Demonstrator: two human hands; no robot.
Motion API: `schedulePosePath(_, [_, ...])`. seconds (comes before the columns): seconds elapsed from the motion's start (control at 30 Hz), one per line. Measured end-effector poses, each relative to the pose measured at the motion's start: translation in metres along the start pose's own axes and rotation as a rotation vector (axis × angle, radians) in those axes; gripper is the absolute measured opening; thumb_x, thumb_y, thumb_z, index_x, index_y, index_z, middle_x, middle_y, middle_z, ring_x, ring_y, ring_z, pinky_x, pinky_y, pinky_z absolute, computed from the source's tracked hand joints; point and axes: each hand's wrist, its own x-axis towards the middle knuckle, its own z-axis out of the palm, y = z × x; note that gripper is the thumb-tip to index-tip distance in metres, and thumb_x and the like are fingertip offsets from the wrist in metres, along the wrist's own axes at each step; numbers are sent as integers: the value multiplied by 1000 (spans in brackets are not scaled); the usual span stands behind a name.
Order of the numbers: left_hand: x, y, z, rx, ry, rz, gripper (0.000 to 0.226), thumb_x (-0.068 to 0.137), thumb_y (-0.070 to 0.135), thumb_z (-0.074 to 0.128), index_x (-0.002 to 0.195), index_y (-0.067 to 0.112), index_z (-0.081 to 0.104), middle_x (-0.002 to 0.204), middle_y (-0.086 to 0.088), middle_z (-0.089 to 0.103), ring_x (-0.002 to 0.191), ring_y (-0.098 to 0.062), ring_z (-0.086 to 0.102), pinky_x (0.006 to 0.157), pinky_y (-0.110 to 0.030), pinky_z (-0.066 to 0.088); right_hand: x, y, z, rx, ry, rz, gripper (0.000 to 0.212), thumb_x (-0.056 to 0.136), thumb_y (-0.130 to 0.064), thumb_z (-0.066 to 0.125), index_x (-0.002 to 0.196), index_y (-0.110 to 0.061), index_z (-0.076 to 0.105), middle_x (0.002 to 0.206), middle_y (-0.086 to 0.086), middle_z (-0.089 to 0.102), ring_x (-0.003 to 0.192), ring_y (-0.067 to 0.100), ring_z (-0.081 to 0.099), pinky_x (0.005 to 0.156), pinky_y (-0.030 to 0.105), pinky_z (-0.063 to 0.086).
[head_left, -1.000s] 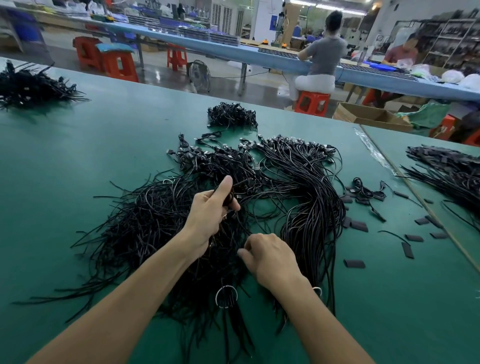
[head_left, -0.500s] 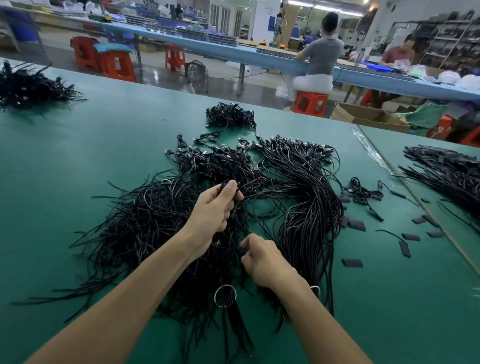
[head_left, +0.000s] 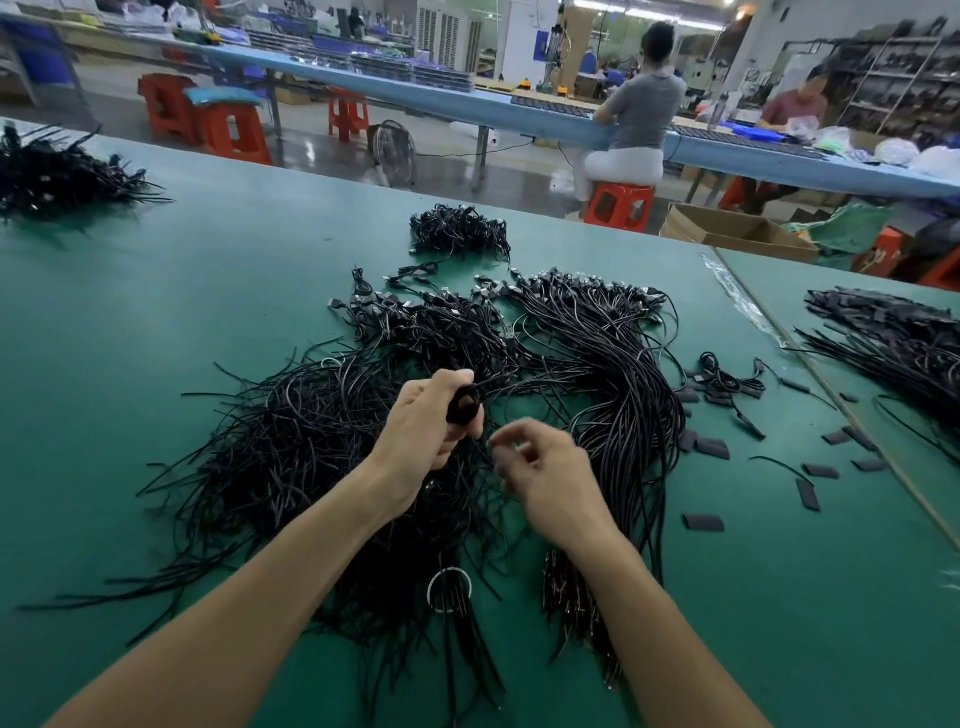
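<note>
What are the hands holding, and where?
The left hand grips a small coiled black cable around its loop. The right hand is blurred; its hold cannot be told.

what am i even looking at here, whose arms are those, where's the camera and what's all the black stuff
No machine here: these are a person's two bare arms, seen from one wide-angle camera worn on their head, looking forward and down. On the green table lies a big heap of black cables, many ending in small plugs, with flat black pieces scattered to the right. The left hand holds a coiled cable. The right hand is blurred, fingers curled beside it; whether it pinches a strand is unclear.
</note>
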Motion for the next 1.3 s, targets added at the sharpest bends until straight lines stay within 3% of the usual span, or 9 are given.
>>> schedulePosePath(0.1, [-1,1,2,-30,-57,22,39,94,30,46,59,19,60,44,10,35,35,-6,23,34,-15,20,1,-20,-11,219,135,-124,23,96,-14,63,90,-35,71,82,-9,70,69,-2,62,65,16,50])
schedulePosePath(0.23, [-7,4,9,-46,-94,118,6,86,20,49,85,14,49,50,13,48,38,0,38,37,-12,30,-4,-37,-13,362,141,-247,28,93,0,63,100,-24,76,95,-5,75,91,9,71,83,28,57])
schedulePosePath(0.4, [-13,4,13,-69,-135,225,28,105,10,36,110,7,64,77,9,74,62,3,66,52,-6,46,-10,-44,-16,409,146,-327,44,82,14,64,96,-27,72,87,-10,74,82,8,71,73,19,56])
schedulePosePath(0.53, [-16,8,18,-70,-41,215,47,110,17,26,92,9,69,52,16,62,44,6,55,45,-3,38,-10,-43,-19,360,142,-329,34,83,7,70,93,-25,73,89,-10,76,84,9,73,76,24,59])
schedulePosePath(0.63, [-11,5,14,-69,54,171,50,110,28,30,94,13,75,45,8,46,38,-5,34,37,-17,27,-11,-38,-17,332,167,-254,14,85,-8,76,90,-21,75,84,-7,76,79,9,72,73,24,58])
schedulePosePath(0.73, [-8,0,12,-116,41,145,48,108,29,33,97,12,76,44,4,35,37,-8,24,37,-17,23,-13,-35,-16,320,186,-184,5,85,-15,78,87,-20,76,79,-7,75,75,7,70,69,21,54])
schedulePosePath(0.93, [-9,1,15,-80,20,253,30,88,43,53,89,25,77,50,9,48,38,-7,34,39,-17,28,-16,-41,-18,77,252,-304,16,87,-8,73,94,-22,75,90,-9,64,84,0,61,73,10,48])
schedulePosePath(1.13, [-7,3,17,-182,86,76,55,102,47,43,59,24,70,47,7,39,38,-6,28,37,-18,24,-20,-44,-26,10,142,-356,18,88,-7,71,102,-18,76,99,-12,66,99,-10,59,82,1,41])
schedulePosePath(1.3, [-7,4,21,-178,108,8,62,105,49,38,68,16,75,45,7,41,37,-5,30,36,-18,25,-22,-40,-20,-85,209,-308,9,90,-15,72,93,-23,73,91,-11,64,83,-1,60,76,11,47])
